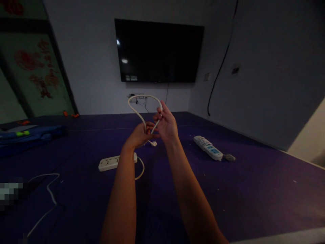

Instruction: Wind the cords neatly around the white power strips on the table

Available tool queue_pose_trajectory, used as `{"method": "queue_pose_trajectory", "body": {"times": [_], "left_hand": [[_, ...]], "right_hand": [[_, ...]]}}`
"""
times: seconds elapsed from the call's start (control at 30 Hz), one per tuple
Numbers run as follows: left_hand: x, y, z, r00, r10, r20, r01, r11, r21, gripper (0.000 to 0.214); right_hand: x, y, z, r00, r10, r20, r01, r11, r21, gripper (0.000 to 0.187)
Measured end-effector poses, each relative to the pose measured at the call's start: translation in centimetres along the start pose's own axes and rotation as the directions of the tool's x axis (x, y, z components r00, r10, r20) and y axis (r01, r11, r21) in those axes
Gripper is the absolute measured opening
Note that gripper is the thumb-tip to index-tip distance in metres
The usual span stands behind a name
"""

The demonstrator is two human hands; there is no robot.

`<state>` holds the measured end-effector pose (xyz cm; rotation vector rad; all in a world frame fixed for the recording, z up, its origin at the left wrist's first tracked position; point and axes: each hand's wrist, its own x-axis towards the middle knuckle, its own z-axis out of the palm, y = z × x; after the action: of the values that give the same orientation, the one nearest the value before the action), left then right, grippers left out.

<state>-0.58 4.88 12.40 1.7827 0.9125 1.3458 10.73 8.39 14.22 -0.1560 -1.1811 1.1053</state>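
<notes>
My left hand (139, 135) is closed on the white cord (137, 110) of a white power strip (111, 162) that lies on the dark purple floor mat (254, 189). The cord rises in a loop above both hands. My right hand (166, 125) pinches the loop's right side, with the other fingers partly spread. The cord's plug (153, 143) hangs just below the hands. From the strip, the cord curves up to my left hand.
A second power strip (208, 148) with its cord wound round it lies to the right. Another white cable (49, 189) trails across the floor at the left. A wall-mounted TV (158, 51) faces me. Blue items (30, 135) lie at the far left.
</notes>
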Motion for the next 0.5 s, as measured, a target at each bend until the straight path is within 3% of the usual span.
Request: {"method": "queue_pose_trajectory", "body": {"times": [0.07,0.13,0.23,0.3,0.33,0.4,0.47,0.5], "left_hand": [[0.0,-0.1,0.0,0.996,-0.026,0.091,0.026,1.0,0.001,0.025],[0.0,0.1,0.2,0.997,0.004,0.079,-0.003,1.0,-0.013,0.018],[0.3,0.9,0.4,0.986,0.111,-0.127,-0.126,0.985,-0.116,0.018],[0.4,1.6,0.3,0.942,0.168,-0.292,-0.234,0.95,-0.206,0.015],[0.4,2.0,0.1,0.916,0.188,-0.355,-0.286,0.926,-0.247,0.013],[0.3,2.9,-0.5,0.866,0.227,-0.446,-0.385,0.871,-0.305,0.011],[-0.1,3.7,-1.2,0.809,0.275,-0.519,-0.482,0.817,-0.318,0.012],[-0.3,4.1,-1.5,0.776,0.3,-0.555,-0.528,0.79,-0.312,0.012]], "right_hand": [[0.0,-0.1,0.1,0.999,-0.037,0.014,0.037,0.999,-0.021,0.044],[0.1,0.1,0.0,0.997,-0.06,0.054,0.063,0.996,-0.06,0.043],[0.6,1.4,-0.9,0.989,-0.054,0.139,0.079,0.979,-0.187,0.047],[0.8,3.1,-2.2,0.98,-0.016,0.196,0.088,0.927,-0.364,0.051],[0.8,4.1,-2.9,0.975,0.021,0.223,0.093,0.87,-0.485,0.056],[0.3,6.2,-4.3,0.937,0.184,0.298,0.104,0.667,-0.738,0.063],[-0.7,8.1,-5.3,0.821,0.46,0.339,0.126,0.433,-0.893,0.069],[-1.4,9.0,-5.6,0.786,0.522,0.331,0.121,0.395,-0.911,0.07]]}}
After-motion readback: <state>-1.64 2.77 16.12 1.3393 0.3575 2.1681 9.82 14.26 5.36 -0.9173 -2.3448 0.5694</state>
